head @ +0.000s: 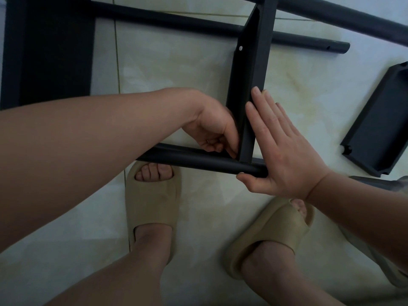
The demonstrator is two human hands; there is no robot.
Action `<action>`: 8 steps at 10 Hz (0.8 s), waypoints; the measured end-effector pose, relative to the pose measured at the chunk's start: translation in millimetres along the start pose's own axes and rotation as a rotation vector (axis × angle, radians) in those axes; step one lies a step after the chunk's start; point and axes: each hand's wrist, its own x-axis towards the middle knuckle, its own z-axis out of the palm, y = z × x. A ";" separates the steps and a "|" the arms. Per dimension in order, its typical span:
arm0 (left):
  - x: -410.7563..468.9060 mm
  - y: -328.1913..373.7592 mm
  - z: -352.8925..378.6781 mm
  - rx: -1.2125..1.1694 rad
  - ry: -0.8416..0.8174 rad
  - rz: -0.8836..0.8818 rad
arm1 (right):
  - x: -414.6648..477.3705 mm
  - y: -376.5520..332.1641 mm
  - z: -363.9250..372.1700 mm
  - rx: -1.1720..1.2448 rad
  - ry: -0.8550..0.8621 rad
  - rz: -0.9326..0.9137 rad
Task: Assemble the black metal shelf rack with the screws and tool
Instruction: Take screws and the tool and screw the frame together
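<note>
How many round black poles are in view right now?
3. One pole lies lowest, by the right hand; a second runs across the top, past the upright panel; a third crosses the top right corner. Others may lie out of frame.

The shelf panels [249, 85] and tubes [198, 161] were matte black, the slippers [152, 202] beige, the floor tiles [176, 62] pale marbled cream.

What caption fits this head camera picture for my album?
Flat right hand steadies the black shelf panel on its tube; left hand reaches into the corner.
</note>
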 end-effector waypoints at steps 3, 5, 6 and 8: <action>1.9 -2.0 0.1 0.024 0.013 -0.016 | 0.1 -0.4 -0.1 0.001 0.000 0.003; -1.4 0.3 -2.8 0.009 0.006 -0.012 | 0.4 -0.6 -0.2 0.002 0.001 0.004; -0.9 -1.5 -3.6 -0.021 0.019 -0.025 | 0.3 -1.0 -0.6 0.000 0.001 0.002; 1.0 -1.6 -0.5 0.010 0.002 -0.017 | 0.6 -1.2 -1.5 0.006 -0.004 0.003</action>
